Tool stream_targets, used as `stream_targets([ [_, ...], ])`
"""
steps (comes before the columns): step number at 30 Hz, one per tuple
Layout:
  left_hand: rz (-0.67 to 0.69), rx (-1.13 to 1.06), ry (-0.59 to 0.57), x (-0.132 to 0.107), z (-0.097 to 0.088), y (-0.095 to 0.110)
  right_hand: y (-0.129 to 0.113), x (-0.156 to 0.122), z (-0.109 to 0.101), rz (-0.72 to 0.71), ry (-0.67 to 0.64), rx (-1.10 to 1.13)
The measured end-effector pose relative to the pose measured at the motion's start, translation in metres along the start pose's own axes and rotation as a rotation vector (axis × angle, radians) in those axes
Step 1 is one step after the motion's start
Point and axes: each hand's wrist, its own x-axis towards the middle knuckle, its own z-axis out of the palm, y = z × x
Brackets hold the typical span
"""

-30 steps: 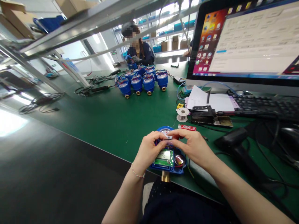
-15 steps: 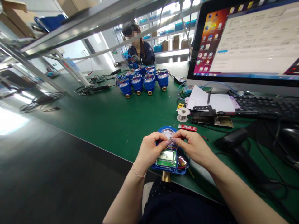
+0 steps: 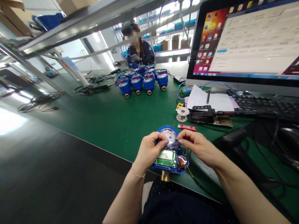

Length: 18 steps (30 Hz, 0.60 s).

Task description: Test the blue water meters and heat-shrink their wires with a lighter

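Observation:
A blue water meter (image 3: 174, 169) with a brass fitting (image 3: 165, 176) stands at the bench's front edge. Its round dial (image 3: 168, 135) faces up, and a small display (image 3: 166, 154) on a green board reads upside down. My left hand (image 3: 151, 147) is closed in a pinch over the dial's left side, at the meter's thin wires (image 3: 172, 147); its fingertips cover most of what they grip. At the dial's right edge, thumb and finger of my right hand (image 3: 195, 144) pinch a thin dark wire end. Below that hand a yellow-and-black cable (image 3: 192, 175) hangs past the meter.
Several blue meters (image 3: 142, 81) stand farther back, with a gloved co-worker (image 3: 139, 49) behind them. A red tube (image 3: 187, 127), solder spool (image 3: 182, 114) and soldering-iron stand (image 3: 205, 116) lie beyond my right hand. A barcode scanner (image 3: 243, 155), keyboard (image 3: 263, 105) and monitor (image 3: 245, 46) are at right.
My right hand has moved right, away from my left fingertips, uncovering the dial's centre. The yellow-and-black cable now shows more below it. The left hand stays nearly in place.

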Motion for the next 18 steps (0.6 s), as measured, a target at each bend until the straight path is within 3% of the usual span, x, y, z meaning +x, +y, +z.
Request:
stream_targets([
  [6,-0.006,-0.054,0.007,-0.0017,0.0019,0.0006,-0.0008,-0.0015,-0.0017,-0.027,0.002,-0.145],
  [18,0.056,0.025,0.000,-0.0021,0.0042,0.0042,-0.0005,-0.0012,0.0004,-0.016,-0.020,-0.073],
])
